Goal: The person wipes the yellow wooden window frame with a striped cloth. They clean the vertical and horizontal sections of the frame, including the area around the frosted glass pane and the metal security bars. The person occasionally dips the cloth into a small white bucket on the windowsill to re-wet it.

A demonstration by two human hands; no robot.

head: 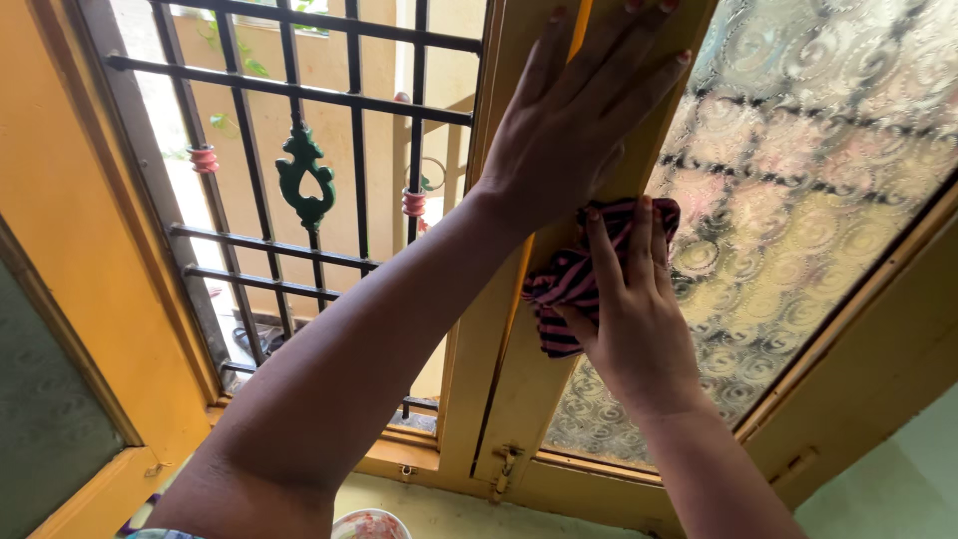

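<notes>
Head view, looking up at a window: the left hand [569, 120] lies flat, fingers spread, against the yellow painted wooden window frame [519, 359], bracing it. The right hand [639, 299] has its grip bunched around a crumpled pink-and-black striped cloth [574, 284], pressing it where the frame meets the patterned frosted glass pane [798, 170]. The cloth sits about mid-height on the upright; whether the lower stretch and the glass have been wiped cannot be told. A black metal window grille [299, 190] stands behind the open side.
</notes>
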